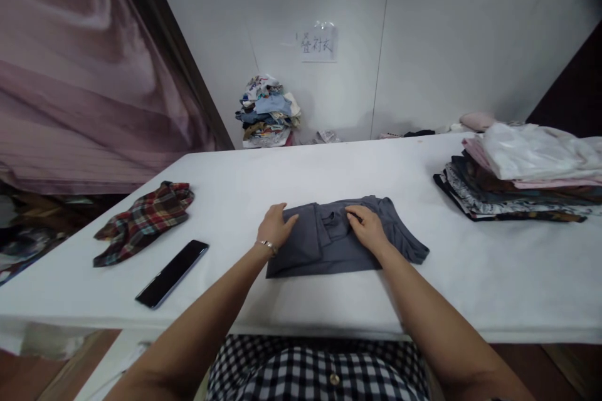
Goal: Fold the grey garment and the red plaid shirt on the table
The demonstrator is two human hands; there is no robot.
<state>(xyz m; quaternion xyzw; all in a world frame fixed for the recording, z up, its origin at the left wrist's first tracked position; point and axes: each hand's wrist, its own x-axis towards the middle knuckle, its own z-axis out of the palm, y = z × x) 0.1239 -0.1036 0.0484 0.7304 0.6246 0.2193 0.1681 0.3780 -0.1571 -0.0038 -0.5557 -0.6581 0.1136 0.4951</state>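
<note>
A dark grey shirt [301, 244] lies partly folded on the white table, with its left part doubled over in a flat panel. Its collar [329, 220] shows near the middle, and the cloth at the right end is loose and creased. My left hand [276, 225] rests at the shirt's left edge, thumb apart from the fingers, with a bracelet on the wrist. Just right of the collar, my right hand [367, 225] has its fingers bent and pinched on the grey cloth; the fingertips are partly hidden.
On the white table [226, 182] lie a crumpled plaid garment [145, 219] and a black phone [173, 272] at left. A stack of folded clothes [522, 182] stands at right. Beyond the far edge is a clothes pile [269, 113]; a paper sign [318, 44] hangs on the wall.
</note>
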